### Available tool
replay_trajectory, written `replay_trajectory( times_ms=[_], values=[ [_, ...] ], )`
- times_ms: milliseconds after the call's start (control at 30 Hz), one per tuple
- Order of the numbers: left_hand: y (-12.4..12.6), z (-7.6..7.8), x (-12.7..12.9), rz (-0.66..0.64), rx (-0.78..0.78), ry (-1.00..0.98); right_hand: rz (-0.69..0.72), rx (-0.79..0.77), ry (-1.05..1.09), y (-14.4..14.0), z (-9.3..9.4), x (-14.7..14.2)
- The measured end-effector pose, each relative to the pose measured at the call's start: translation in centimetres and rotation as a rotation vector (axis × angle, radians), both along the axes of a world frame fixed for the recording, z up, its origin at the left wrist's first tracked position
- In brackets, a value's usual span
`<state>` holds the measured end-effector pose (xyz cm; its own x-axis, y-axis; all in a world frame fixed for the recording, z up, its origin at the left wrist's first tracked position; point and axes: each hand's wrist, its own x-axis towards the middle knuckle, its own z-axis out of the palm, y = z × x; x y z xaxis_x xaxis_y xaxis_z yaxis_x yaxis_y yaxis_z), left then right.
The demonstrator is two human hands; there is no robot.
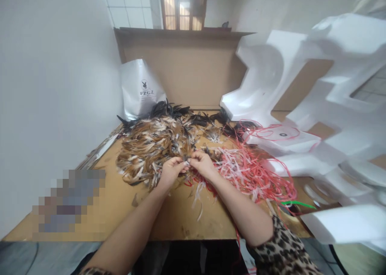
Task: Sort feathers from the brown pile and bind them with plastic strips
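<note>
My left hand [171, 171] and my right hand [202, 163] meet fingertip to fingertip at the near edge of a big pile of brown, white and black feathers [152, 144] on a wooden table [126, 210]. Together they pinch a small bunch of feathers [187, 161] between the fingertips. A tangle of red and pink plastic string [250, 170] lies just right of my right hand, with some strands running under my wrists.
A silver bag [141, 88] printed PPGZ stands at the back left against a cardboard sheet [187, 70]. White foam packing pieces [301, 106] crowd the right side. A green strip [297, 204] lies near the right edge. A blurred patch covers the table's front left.
</note>
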<state>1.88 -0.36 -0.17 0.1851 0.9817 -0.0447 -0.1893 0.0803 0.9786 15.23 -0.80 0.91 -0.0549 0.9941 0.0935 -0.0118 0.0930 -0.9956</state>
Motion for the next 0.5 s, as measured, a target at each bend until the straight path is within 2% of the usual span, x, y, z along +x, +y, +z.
replay_trajectory(
  times_ms=[167, 500],
  values=[
    [-0.2, -0.3, 0.07, 0.03, 0.021, 0.016, 0.013, 0.043, -0.09, -0.03, -0.03, 0.25],
    [-0.42, -0.51, 0.23, 0.036, 0.057, -0.011, 0.063, 0.041, -0.015, 0.24, 0.01, 0.37]
  ],
)
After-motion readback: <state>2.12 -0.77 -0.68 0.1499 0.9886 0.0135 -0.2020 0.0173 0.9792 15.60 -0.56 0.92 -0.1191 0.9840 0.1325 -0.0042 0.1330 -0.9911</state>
